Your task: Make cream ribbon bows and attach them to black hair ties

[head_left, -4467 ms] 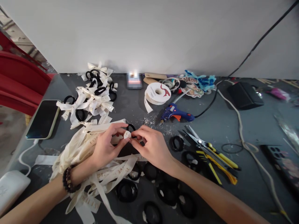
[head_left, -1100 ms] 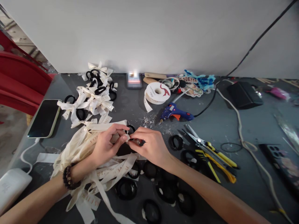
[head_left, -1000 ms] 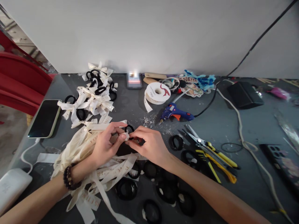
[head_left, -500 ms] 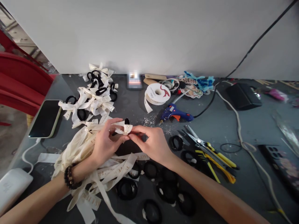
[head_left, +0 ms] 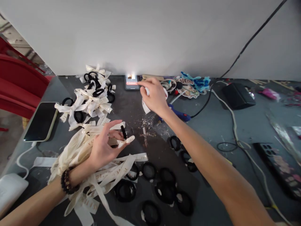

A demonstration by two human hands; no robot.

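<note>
My left hand (head_left: 102,146) pinches a black hair tie (head_left: 123,131) with a cream ribbon (head_left: 127,140) on it, above a heap of cut printed ribbons (head_left: 77,147). Reaching to the back of the table, my right hand (head_left: 154,95) has its index finger stretched out at the lower edge of the screen of a lit phone (head_left: 132,87). Nothing shows in that hand, and it partly hides a ribbon spool (head_left: 146,107). Several plain black hair ties (head_left: 149,171) lie between my forearms. Hair ties with ribbon bows (head_left: 91,100) are piled at the back left.
A blue glue gun (head_left: 180,114) lies partly behind my right wrist, its cord running right. A dark phone (head_left: 42,121) is cabled to a white power bank (head_left: 13,191) at left. A black box (head_left: 238,95), a white cable (head_left: 234,116) and a patterned phone case (head_left: 279,166) occupy the right.
My right hand has let go of the ribbon and moved up and away to the phone. My left hand keeps the hair tie. The forearm now covers the scissors.
</note>
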